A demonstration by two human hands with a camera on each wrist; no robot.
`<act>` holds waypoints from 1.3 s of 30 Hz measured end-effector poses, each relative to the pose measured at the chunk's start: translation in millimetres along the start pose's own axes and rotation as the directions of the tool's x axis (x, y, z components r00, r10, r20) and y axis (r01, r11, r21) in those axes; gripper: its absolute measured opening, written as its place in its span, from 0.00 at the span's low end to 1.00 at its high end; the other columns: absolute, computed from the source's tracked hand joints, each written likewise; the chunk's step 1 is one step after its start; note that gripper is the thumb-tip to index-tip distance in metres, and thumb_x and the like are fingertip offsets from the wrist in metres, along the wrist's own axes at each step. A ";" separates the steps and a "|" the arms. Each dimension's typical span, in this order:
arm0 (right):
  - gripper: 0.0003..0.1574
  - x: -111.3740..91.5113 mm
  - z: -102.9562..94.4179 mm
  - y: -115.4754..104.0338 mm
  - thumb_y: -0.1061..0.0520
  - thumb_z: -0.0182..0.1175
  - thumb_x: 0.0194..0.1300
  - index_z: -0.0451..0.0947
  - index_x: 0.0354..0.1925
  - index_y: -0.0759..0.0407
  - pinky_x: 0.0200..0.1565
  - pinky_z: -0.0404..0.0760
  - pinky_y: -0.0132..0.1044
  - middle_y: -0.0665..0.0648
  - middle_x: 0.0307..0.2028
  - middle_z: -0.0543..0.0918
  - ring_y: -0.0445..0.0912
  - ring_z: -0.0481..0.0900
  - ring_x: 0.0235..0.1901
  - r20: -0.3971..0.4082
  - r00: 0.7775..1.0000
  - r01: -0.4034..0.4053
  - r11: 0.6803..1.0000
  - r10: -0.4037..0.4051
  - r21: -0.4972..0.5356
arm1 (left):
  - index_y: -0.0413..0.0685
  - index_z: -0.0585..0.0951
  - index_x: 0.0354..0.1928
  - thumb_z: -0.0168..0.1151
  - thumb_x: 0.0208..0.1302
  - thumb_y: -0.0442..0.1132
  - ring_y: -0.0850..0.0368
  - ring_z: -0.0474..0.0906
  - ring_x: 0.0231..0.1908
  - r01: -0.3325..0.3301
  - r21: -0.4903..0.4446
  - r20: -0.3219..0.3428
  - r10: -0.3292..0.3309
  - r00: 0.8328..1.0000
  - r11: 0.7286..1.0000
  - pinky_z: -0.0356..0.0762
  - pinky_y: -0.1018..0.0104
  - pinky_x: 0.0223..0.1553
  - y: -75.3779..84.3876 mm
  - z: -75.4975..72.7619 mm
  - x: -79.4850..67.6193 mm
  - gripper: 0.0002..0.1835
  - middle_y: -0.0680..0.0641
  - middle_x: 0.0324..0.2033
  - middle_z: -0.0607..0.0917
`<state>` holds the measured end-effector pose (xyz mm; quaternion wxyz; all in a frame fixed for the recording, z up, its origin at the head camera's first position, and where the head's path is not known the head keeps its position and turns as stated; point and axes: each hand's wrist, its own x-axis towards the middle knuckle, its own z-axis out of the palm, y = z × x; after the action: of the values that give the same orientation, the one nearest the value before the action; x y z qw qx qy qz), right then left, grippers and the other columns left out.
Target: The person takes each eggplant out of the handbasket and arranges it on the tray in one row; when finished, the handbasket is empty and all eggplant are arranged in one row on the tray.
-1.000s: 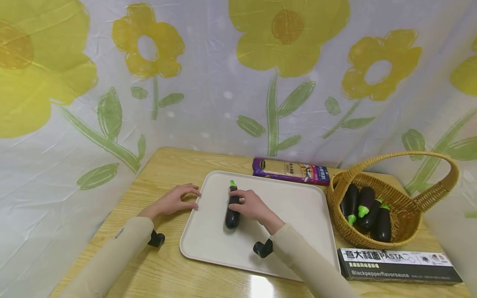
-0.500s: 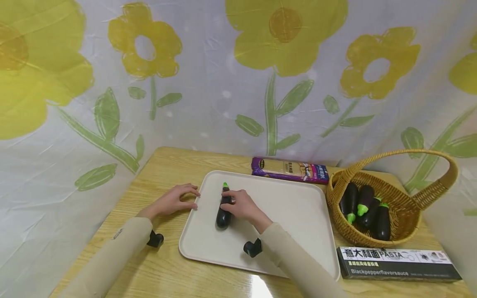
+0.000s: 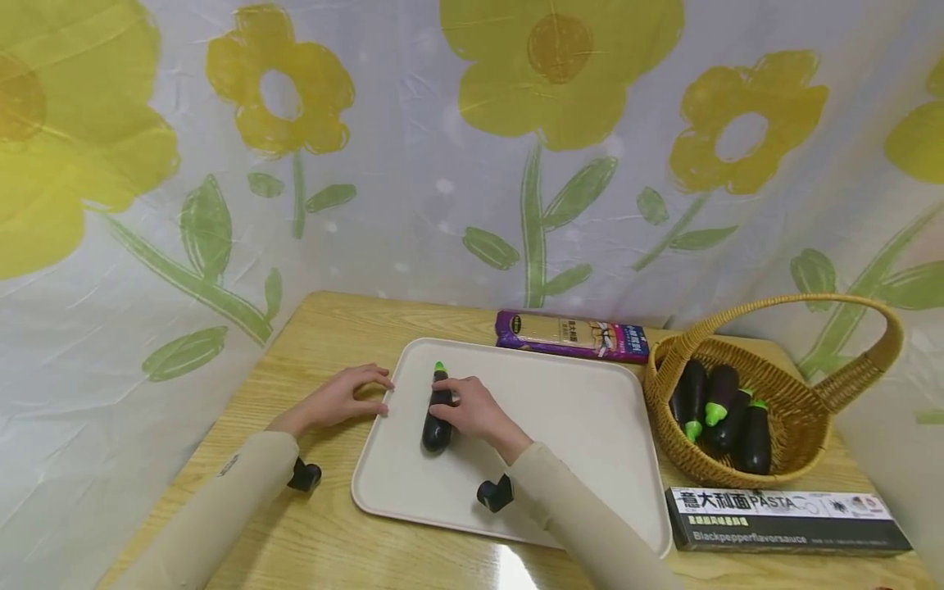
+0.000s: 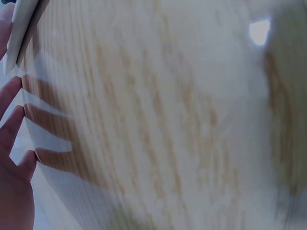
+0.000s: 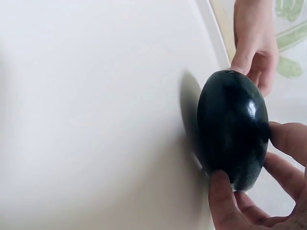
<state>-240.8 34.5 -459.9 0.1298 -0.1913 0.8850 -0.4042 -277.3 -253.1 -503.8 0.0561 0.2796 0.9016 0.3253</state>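
Note:
An eggplant (image 3: 437,430), dark and glossy with a bright green stem end, lies lengthwise on the left part of a cream tray (image 3: 560,418). My right hand (image 3: 479,410) grips it around the middle, thumb on the near side and fingers over the far side. The right wrist view looks at the rounded dark end of the eggplant (image 5: 232,124), close over the tray surface. At the tray's left rim rests my left hand (image 3: 342,399), fingers loosely bent with the tips at the edge. Its fingertips (image 4: 18,111) touch down beside the tray's rim in the left wrist view.
On the right a wicker basket (image 3: 800,459) with a tall handle holds several more eggplants (image 3: 755,438). A black and white pasta box (image 3: 789,522) lies before it. Behind the tray is a purple pasta packet (image 3: 571,336). A flowered curtain (image 3: 413,213) hangs behind the wooden table (image 3: 332,328).
My right hand has shifted the eggplant to the left across the tray, nearer the left rim. The left hand has stayed at the tray's edge.

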 end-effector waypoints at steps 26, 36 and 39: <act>0.25 -1.9 1.2 -1.0 0.52 0.64 0.66 0.77 0.60 0.56 0.45 0.80 0.41 0.67 0.55 0.74 0.53 0.80 0.48 -0.009 0.999 -0.039 0.998 0.040 0.041 | 0.53 0.82 0.53 0.69 0.60 0.53 0.35 0.61 0.67 0.004 0.013 -0.010 -0.003 1.000 1.000 0.55 0.36 0.67 6.7 -1.0 -1.6 0.21 0.38 0.63 0.74; 0.25 -1.9 1.3 0.1 0.54 0.64 0.65 0.77 0.59 0.57 0.44 0.81 0.41 0.68 0.55 0.74 0.54 0.80 0.49 -0.004 0.999 -0.039 0.996 0.039 0.075 | 0.54 0.82 0.52 0.69 0.60 0.53 0.35 0.62 0.67 -0.003 0.026 -0.018 0.004 1.000 1.000 0.56 0.36 0.66 6.7 -1.2 -1.2 0.21 0.38 0.62 0.75; 0.25 -1.4 1.6 0.9 0.54 0.65 0.65 0.77 0.60 0.57 0.44 0.82 0.41 0.67 0.55 0.74 0.54 0.80 0.49 -0.005 0.999 -0.034 0.996 0.035 0.081 | 0.54 0.82 0.53 0.69 0.60 0.53 0.35 0.63 0.67 -0.003 0.029 -0.014 0.004 1.000 1.000 0.56 0.36 0.66 6.2 -1.1 -0.8 0.21 0.38 0.62 0.75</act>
<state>-239.1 34.6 -461.5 0.1417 -0.1695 0.8714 -0.4379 -274.0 -250.2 -499.1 0.0450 0.2795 0.9061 0.3144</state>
